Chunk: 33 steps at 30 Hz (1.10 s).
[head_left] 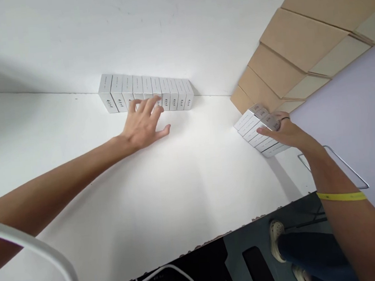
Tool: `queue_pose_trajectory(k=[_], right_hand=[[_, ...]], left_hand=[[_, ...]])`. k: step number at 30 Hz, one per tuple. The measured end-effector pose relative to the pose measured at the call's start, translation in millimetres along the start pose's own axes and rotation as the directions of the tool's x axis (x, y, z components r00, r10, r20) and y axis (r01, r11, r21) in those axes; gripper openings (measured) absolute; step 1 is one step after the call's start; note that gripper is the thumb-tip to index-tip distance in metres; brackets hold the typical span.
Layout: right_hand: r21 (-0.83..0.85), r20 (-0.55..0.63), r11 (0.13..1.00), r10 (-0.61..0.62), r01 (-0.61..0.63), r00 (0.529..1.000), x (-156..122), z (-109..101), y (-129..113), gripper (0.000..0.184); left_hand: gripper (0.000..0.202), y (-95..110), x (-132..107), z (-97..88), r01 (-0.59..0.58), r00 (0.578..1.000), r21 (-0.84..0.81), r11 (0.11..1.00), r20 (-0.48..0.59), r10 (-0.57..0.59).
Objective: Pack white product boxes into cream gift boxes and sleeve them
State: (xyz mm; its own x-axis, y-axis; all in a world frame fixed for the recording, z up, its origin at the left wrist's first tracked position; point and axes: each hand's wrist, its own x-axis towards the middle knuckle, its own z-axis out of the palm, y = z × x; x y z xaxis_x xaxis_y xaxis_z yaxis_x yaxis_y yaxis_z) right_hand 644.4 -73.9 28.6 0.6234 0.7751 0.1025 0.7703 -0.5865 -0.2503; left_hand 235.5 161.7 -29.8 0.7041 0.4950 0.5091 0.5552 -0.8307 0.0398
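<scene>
White cartons [252, 130] at frame right could be toppling if the right hand [284, 132], pinching one end, is slipping, while the left hand [143, 126] is showing spread fingers, left of centre.

Silvery-white boxes [146, 83] with black print [109, 103], brown cartons [304, 41], yellow wristband [341, 196]

My left hand [141, 127] is palm-down, fingers spread; my right hand [288, 131] (thumb opposing fingers) is curled in a grip.
</scene>
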Motion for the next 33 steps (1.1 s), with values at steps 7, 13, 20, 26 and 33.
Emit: queue_pose_trajectory(k=[7, 13, 20, 26, 33], right_hand=[[-0.068, 0.053, 0.993, 0.099, -0.095, 0.994, -3, 5, -22, 0.099], [-0.095, 0.035, 0.992, 0.092, -0.088, 0.995, -6, 5, -21, 0.097], [-0.156, 0.01, 0.987, 0.036, -0.034, 0.999, -16, 8, -24, 0.088], [-0.255, -0.143, 0.965, -0.099, 0.06, 0.985, -48, 24, -37, 0.088], [-0.339, -0.254, 0.892, -0.393, 0.299, 0.884, -113, 63, -45, 0.076]], left_hand=[[0.033, 57, -10, 2.9, -0.036, 0.993, -0.159, 0.987, 0.101, 0.053], [0.038, 77, 4, 16.7, -0.005, 0.983, -0.309, 0.951, 0.173, 0.061], [0.038, 100, 2, 25.9, -0.018, 0.968, -0.36, 0.933, 0.228, 0.107], [0.038, 112, -1, 31.7, -0.064, 0.956, -0.376, 0.924, 0.242, 0.164], [0.038, 109, -12, 29.6, -0.081, 0.96, -0.37, 0.925, 0.221, 0.173]])
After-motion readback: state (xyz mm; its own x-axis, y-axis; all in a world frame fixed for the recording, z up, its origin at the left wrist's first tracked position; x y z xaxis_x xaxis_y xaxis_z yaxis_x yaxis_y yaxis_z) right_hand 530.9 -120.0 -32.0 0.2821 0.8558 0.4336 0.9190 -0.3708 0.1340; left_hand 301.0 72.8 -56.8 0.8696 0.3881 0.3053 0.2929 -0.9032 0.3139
